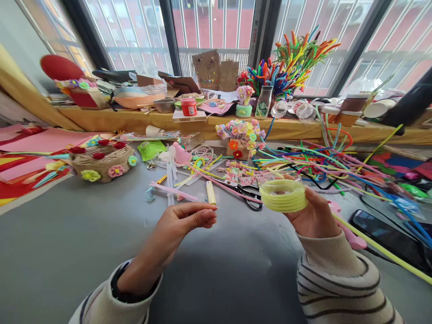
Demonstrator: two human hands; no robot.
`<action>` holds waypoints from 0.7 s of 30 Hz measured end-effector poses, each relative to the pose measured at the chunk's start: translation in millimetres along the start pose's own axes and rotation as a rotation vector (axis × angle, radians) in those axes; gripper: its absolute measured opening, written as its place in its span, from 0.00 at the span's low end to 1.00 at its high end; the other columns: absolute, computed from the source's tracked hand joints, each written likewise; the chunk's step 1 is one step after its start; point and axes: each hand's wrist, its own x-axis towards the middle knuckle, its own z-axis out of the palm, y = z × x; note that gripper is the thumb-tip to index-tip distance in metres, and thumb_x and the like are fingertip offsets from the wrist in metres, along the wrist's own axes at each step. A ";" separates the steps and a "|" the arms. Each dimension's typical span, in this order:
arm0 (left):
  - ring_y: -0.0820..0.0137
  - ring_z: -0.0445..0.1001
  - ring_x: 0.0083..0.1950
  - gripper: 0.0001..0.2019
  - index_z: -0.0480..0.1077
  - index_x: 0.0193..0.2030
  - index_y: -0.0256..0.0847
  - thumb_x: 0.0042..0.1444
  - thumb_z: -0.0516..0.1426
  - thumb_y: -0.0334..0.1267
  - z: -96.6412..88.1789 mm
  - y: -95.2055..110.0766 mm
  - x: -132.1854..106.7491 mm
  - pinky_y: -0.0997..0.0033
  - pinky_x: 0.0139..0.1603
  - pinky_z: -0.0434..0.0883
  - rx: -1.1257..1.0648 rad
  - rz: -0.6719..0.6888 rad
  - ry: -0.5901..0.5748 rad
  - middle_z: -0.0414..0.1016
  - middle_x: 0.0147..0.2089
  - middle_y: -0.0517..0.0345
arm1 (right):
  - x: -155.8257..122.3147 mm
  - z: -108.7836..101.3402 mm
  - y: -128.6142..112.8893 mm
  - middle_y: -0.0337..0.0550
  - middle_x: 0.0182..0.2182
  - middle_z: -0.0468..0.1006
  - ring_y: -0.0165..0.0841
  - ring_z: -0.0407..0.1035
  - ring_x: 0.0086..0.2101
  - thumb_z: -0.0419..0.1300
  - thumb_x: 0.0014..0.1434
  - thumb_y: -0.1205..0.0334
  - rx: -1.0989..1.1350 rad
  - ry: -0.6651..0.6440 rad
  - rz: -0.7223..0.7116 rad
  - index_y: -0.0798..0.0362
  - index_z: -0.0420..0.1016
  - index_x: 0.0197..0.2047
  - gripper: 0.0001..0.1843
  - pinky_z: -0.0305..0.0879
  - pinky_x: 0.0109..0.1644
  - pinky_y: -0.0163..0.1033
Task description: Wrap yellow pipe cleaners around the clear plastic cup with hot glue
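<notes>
My right hand grips a clear plastic cup wrapped in stacked rings of yellow-green pipe cleaner, tilted so that its open top shows. A long yellow pipe cleaner runs from beside that hand to the lower right; whether it joins the rings I cannot tell. My left hand hovers over the table with thumb and fingers pinched together, and anything between the fingertips is too small to make out. Just beyond those fingertips lies a small pale yellow stick. Black-handled scissors lie between the two hands.
A flower-trimmed twine basket stands at left. Loose pipe cleaners spread across the back right, near a phone. Glue sticks lie behind my left hand. A glass bottle and a red jar stand on the sill.
</notes>
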 end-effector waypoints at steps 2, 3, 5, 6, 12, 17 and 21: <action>0.75 0.72 0.29 0.08 0.76 0.29 0.42 0.38 0.64 0.38 0.2 1.3 -2.0 0.77 0.35 0.68 0.002 -0.036 -0.011 0.76 0.26 0.61 | 0.4 -1.1 -0.4 0.41 0.40 0.77 0.42 0.68 0.45 0.61 0.44 0.54 0.016 0.013 0.010 0.47 0.71 0.43 0.21 0.67 0.44 0.48; 0.75 0.72 0.30 0.08 0.76 0.30 0.43 0.38 0.64 0.37 0.4 1.9 -2.8 0.77 0.35 0.68 0.007 -0.037 -0.023 0.77 0.27 0.61 | 0.7 -1.5 -0.5 0.41 0.39 0.78 0.42 0.68 0.45 0.61 0.44 0.55 0.020 0.018 0.012 0.47 0.71 0.43 0.21 0.67 0.45 0.48; 0.75 0.73 0.31 0.09 0.76 0.31 0.44 0.39 0.64 0.36 1.2 2.7 -3.6 0.77 0.36 0.68 0.025 -0.025 -0.041 0.77 0.27 0.62 | 1.4 -2.1 -0.5 0.40 0.39 0.78 0.41 0.69 0.44 0.61 0.44 0.55 0.020 0.012 0.007 0.47 0.71 0.44 0.21 0.67 0.45 0.47; 0.75 0.73 0.31 0.08 0.76 0.31 0.44 0.40 0.63 0.36 2.1 3.0 -3.5 0.78 0.35 0.69 0.041 -0.013 -0.050 0.77 0.27 0.63 | 1.9 -2.5 -0.3 0.41 0.39 0.78 0.40 0.69 0.43 0.60 0.45 0.55 0.016 0.003 0.003 0.47 0.71 0.44 0.21 0.67 0.45 0.47; 0.76 0.67 0.25 0.05 0.73 0.23 0.38 0.44 0.60 0.37 20.4 6.5 2.5 0.77 0.29 0.66 0.180 0.169 -0.166 0.72 0.22 0.62 | 3.4 -3.5 1.5 0.42 0.39 0.78 0.41 0.69 0.44 0.59 0.45 0.54 0.010 -0.018 -0.001 0.48 0.71 0.45 0.21 0.67 0.43 0.48; 0.76 0.69 0.32 0.09 0.68 0.22 0.37 0.49 0.57 0.38 44.5 9.9 8.0 0.77 0.32 0.64 0.013 0.396 -0.415 0.74 0.39 0.56 | 1.0 0.1 1.6 0.42 0.39 0.78 0.41 0.68 0.45 0.59 0.46 0.55 0.013 -0.008 0.019 0.48 0.71 0.43 0.19 0.67 0.45 0.47; 0.76 0.72 0.27 0.05 0.66 0.27 0.37 0.50 0.57 0.35 59.5 5.1 8.5 0.78 0.25 0.64 -0.121 0.239 -0.658 0.78 0.34 0.54 | 4.7 -2.8 3.4 0.42 0.38 0.78 0.42 0.69 0.43 0.60 0.45 0.54 0.027 -0.044 -0.028 0.49 0.72 0.42 0.19 0.68 0.43 0.49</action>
